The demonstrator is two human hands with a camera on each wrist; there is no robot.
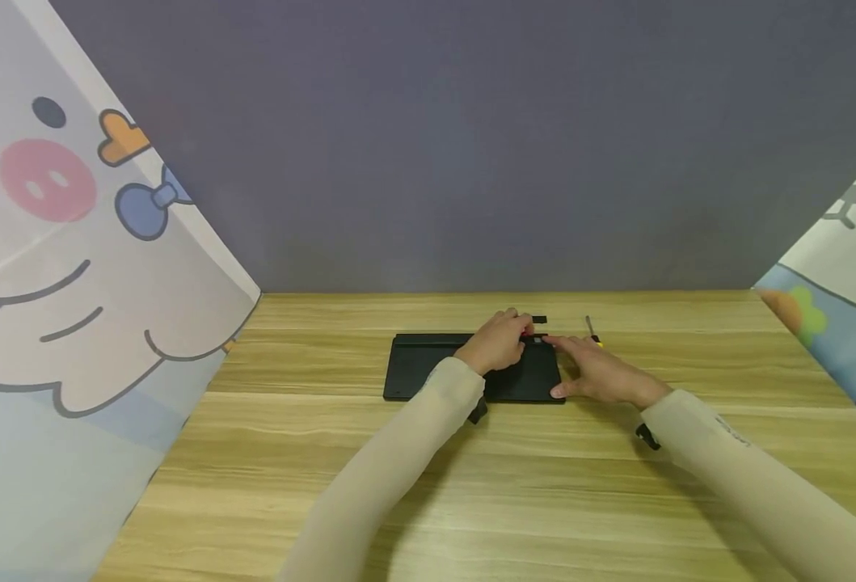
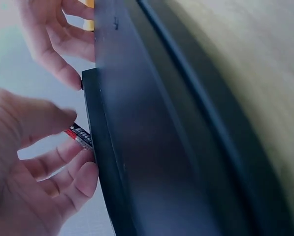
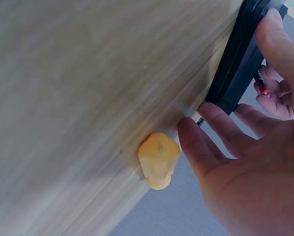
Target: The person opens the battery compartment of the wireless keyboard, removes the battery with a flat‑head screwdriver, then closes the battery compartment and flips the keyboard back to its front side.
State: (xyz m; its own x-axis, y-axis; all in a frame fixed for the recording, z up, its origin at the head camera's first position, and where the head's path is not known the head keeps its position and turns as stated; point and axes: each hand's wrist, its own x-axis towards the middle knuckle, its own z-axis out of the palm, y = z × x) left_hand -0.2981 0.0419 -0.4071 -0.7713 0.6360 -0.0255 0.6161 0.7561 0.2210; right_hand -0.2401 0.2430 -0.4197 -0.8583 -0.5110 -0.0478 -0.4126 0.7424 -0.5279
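A thin black keyboard (image 1: 420,370) lies underside up on the wooden table, a raised ridge along its far edge. My left hand (image 1: 498,339) reaches over it to the far edge. In the left wrist view its thumb and fingers pinch a black-and-red battery (image 2: 81,135), one end at the keyboard's edge. My right hand (image 1: 602,373) spans the keyboard's right end, thumb at the near corner and fingers extended at the far one. In the right wrist view that thumb rests on the keyboard's edge (image 3: 238,54), and the same battery (image 3: 261,84) shows beyond it.
Behind the keyboard lies a small flat black piece (image 1: 539,319). A screwdriver (image 1: 592,330) with a yellow-and-black handle lies beyond my right fingers. A grey panel (image 1: 500,162) stands at the table's far edge, with cartoon-printed panels (image 1: 56,267) at the sides.
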